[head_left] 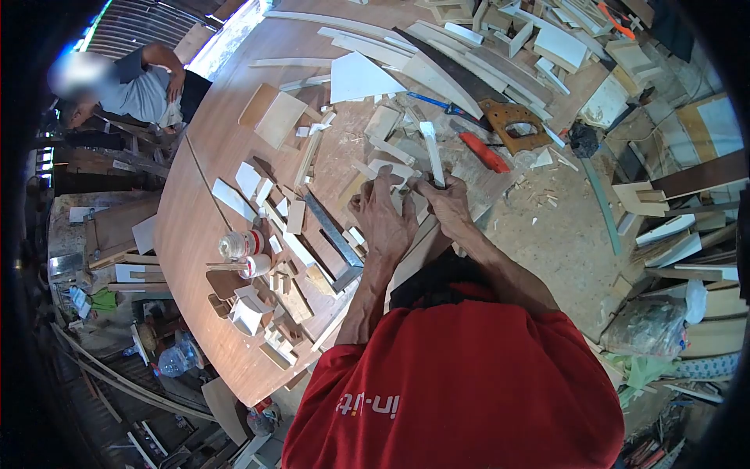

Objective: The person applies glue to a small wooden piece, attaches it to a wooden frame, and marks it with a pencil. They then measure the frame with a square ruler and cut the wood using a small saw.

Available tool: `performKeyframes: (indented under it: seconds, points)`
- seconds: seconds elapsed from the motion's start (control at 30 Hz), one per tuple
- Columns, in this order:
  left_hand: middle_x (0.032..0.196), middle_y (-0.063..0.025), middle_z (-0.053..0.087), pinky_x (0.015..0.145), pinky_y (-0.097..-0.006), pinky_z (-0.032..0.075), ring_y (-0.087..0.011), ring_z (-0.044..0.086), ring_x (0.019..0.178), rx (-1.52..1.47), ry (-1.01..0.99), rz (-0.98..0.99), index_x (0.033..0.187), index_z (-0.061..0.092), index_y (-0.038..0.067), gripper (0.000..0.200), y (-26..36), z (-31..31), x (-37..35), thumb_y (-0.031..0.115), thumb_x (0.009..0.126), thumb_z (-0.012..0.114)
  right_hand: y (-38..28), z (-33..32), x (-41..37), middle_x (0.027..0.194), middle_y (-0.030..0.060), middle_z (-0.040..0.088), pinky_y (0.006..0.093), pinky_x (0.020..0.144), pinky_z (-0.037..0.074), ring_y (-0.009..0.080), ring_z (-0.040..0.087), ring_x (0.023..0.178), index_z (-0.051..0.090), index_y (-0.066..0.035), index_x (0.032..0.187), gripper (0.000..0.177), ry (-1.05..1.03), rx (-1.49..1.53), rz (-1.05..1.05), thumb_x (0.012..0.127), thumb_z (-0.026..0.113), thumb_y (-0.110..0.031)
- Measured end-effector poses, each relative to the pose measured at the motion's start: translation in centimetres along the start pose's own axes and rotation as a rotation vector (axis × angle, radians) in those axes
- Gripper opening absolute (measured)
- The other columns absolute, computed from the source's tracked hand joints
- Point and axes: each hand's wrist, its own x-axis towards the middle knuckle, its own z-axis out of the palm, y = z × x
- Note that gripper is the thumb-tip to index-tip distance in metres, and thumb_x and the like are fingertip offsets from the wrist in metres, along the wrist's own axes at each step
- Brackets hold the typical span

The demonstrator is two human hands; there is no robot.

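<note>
My right hand [451, 205] is closed around a slim, pale stick [432, 153], which points up and away from me with white stuff on its far end. Beside it, my left hand [383, 215] pinches a small pale wooden piece [393, 170], partly covered by the fingers. Wood offcuts [383, 123] lie just beyond both hands. To the left of my left forearm is a metal try square [332, 234] among small wooden blocks.
A handsaw [516, 125], a red-handled tool [483, 152] and a blue clamp-like bar [445, 105] lie ahead to the right. Two jars [242, 245] stand on the table [195, 313] at left. A person [148, 90] is at the far left; wood strips fill the back.
</note>
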Motion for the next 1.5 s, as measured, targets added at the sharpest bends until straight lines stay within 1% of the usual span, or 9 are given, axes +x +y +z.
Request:
performKeyframes:
  seconds: [0.2, 0.3, 0.43, 0.5, 0.67, 0.87, 1.03, 1.33, 1.5]
  points:
    - [0.095, -0.0066, 0.065, 0.086, -0.0462, 0.027, -0.0268, 0.052, 0.102, 0.006, -0.028, -0.009, 0.130, 0.043, 0.004, 0.058, -0.4, 0.2, 0.8, 0.008, 0.075, 0.062, -0.2, 0.5, -0.1, 0.076, -0.0008, 0.062, 0.0222, 0.059, 0.042, 0.0058, 0.052, 0.067, 0.066, 0.000, 0.087, 0.011, -0.061, 0.010, -0.038, 0.084, 0.069, -0.010]
    - [0.095, -0.0089, 0.067, 0.084, -0.0484, 0.035, -0.0293, 0.058, 0.098, -0.025, 0.021, -0.032, 0.122, 0.052, 0.003, 0.048, -1.1, -0.4, 1.8, 0.006, 0.075, 0.062, -1.0, 1.0, -0.4, 0.077, -0.0012, 0.061, 0.0216, 0.059, 0.041, 0.0061, 0.052, 0.068, 0.066, 0.000, 0.089, 0.016, -0.040, 0.006, -0.038, 0.084, 0.071, -0.014]
    - [0.097, -0.0155, 0.070, 0.073, -0.0346, 0.053, -0.0291, 0.069, 0.081, -0.142, 0.156, -0.065, 0.089, 0.069, 0.001, 0.015, -6.8, -1.6, 6.3, 0.007, 0.076, 0.065, -0.4, -0.9, 0.5, 0.069, -0.0063, 0.055, 0.0191, 0.051, 0.035, 0.0018, 0.044, 0.058, 0.067, -0.004, 0.089, 0.021, 0.001, 0.082, -0.095, 0.082, 0.075, -0.023]
    - [0.093, -0.0159, 0.070, 0.072, -0.0340, 0.053, -0.0277, 0.069, 0.081, -0.140, 0.099, -0.089, 0.089, 0.070, 0.001, 0.016, -9.7, -1.5, 8.6, 0.009, 0.077, 0.065, 0.5, -2.2, 1.2, 0.061, -0.0102, 0.047, 0.0182, 0.043, 0.027, -0.0011, 0.034, 0.049, 0.068, -0.006, 0.089, 0.022, 0.035, 0.106, -0.089, 0.081, 0.076, -0.025]
    - [0.087, -0.0158, 0.071, 0.069, -0.0332, 0.053, -0.0254, 0.069, 0.079, -0.137, -0.123, -0.002, 0.091, 0.071, 0.000, 0.017, -16.9, 0.9, 12.1, 0.012, 0.079, 0.066, 0.9, -3.6, 2.2, 0.059, -0.0094, 0.044, 0.0191, 0.041, 0.027, 0.0001, 0.034, 0.046, 0.067, -0.006, 0.090, 0.024, 0.102, 0.156, -0.115, 0.081, 0.076, -0.026]
    - [0.083, -0.0105, 0.071, 0.064, -0.0315, 0.051, -0.0195, 0.066, 0.072, -0.258, -0.292, -0.189, 0.092, 0.072, 0.001, 0.019, -19.7, 3.3, 13.3, 0.014, 0.078, 0.069, 1.3, -4.4, 2.4, 0.059, -0.0093, 0.044, 0.0189, 0.041, 0.027, 0.0004, 0.035, 0.046, 0.067, -0.006, 0.091, 0.025, 0.133, 0.151, -0.057, 0.081, 0.076, -0.027]
    - [0.088, -0.0084, 0.069, 0.072, -0.0305, 0.048, -0.0171, 0.062, 0.077, -0.424, -0.481, -0.469, 0.103, 0.070, -0.001, 0.032, -19.5, 2.9, 13.9, 0.015, 0.076, 0.070, 1.8, -4.4, 2.9, 0.059, -0.0093, 0.044, 0.0191, 0.039, 0.026, 0.0005, 0.034, 0.046, 0.067, -0.005, 0.093, 0.024, 0.150, 0.115, -0.024, 0.082, 0.075, -0.025]
    - [0.079, -0.0046, 0.065, 0.058, -0.0261, 0.041, -0.0139, 0.056, 0.064, -0.451, -0.628, -0.530, 0.103, 0.069, -0.001, 0.033, -18.1, 2.5, 14.1, 0.017, 0.074, 0.073, 1.9, -3.9, 3.1, 0.060, -0.0090, 0.041, 0.0197, 0.039, 0.027, 0.0014, 0.034, 0.046, 0.064, -0.006, 0.087, 0.022, 0.151, 0.113, 0.043, 0.082, 0.075, -0.024]
    - [0.082, -0.0045, 0.067, 0.061, -0.0268, 0.047, -0.0130, 0.058, 0.068, -0.511, -0.630, -0.575, 0.100, 0.073, 0.001, 0.026, -19.7, 3.6, 14.2, 0.013, 0.076, 0.071, 2.0, -4.0, 3.1, 0.060, -0.0081, 0.041, 0.0199, 0.038, 0.027, 0.0018, 0.034, 0.046, 0.062, -0.006, 0.084, 0.024, 0.149, 0.101, 0.061, 0.081, 0.076, -0.025]
